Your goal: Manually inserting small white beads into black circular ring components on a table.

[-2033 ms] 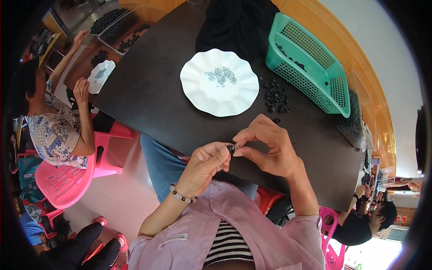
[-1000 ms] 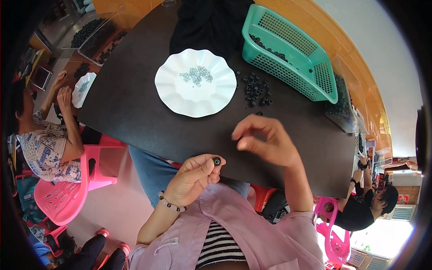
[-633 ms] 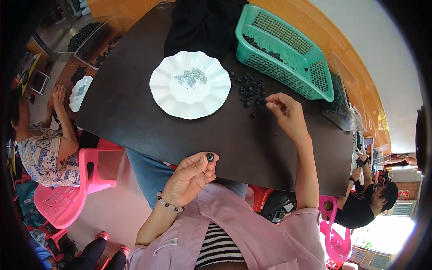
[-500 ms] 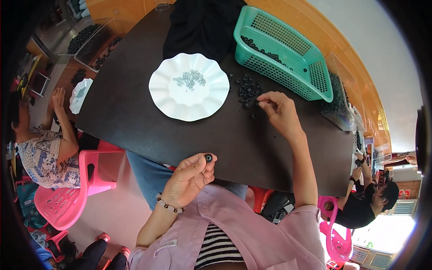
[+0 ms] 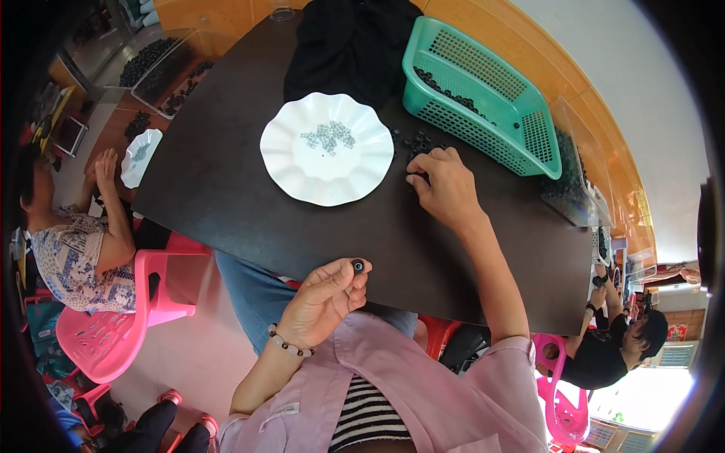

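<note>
My left hand (image 5: 325, 300) is raised near the table's front edge. Its thumb and fingers pinch a small black round part (image 5: 358, 266) with a pale ring at its centre facing up. Over the dark table, my right hand (image 5: 447, 187) reaches into a loose pile of small black round parts (image 5: 420, 140). Its fingers are bent together and cover some of the pile; whatever is between the fingertips is hidden. Left of that pile stands a white scalloped plate (image 5: 326, 185) with a cluster of tiny clear pieces (image 5: 329, 137) on it.
A green plastic basket (image 5: 483, 121) holding black parts stands at the back right, beside a clear bin (image 5: 570, 185). Black cloth (image 5: 340, 57) lies behind the plate. Other people sit at left (image 5: 79, 249) and right (image 5: 604, 347), with a pink chair (image 5: 113, 340) at left.
My right hand has moved left, further over the black pile, with its fingers more curled. My left hand still holds the black part, nearly unmoved. The whole view has shifted slightly.
</note>
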`<state>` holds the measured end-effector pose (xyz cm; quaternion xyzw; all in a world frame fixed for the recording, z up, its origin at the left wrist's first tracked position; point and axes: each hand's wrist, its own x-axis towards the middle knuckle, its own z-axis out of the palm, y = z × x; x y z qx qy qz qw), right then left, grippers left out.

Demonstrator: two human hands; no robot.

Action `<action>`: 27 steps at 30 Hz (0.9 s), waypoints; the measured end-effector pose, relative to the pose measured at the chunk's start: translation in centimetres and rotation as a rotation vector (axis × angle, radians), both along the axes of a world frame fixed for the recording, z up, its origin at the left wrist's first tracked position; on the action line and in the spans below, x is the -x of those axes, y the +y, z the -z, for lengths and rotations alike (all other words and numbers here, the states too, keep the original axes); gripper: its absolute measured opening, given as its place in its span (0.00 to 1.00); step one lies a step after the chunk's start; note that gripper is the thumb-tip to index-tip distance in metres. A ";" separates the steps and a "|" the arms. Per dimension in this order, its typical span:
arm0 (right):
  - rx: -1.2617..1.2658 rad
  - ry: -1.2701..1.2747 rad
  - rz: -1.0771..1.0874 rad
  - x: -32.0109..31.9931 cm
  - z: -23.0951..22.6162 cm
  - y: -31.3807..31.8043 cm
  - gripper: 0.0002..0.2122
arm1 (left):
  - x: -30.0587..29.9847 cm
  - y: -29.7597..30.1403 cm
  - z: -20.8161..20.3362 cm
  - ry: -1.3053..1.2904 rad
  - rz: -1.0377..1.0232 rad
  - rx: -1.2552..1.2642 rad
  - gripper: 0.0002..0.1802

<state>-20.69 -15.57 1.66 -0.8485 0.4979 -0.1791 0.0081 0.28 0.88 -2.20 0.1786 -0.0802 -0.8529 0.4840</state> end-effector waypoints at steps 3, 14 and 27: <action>-0.004 0.017 -0.002 -0.3 0.2 -0.1 0.03 | -0.1 0.1 0.1 0.000 0.000 -0.002 0.16; 0.006 -0.119 -0.077 0.2 1.1 0.3 0.04 | 0.0 0.7 0.7 0.020 0.008 0.035 0.17; -0.806 -1.291 0.041 1.2 -1.0 3.4 0.08 | 0.3 0.7 0.0 -0.037 -0.002 -0.019 0.14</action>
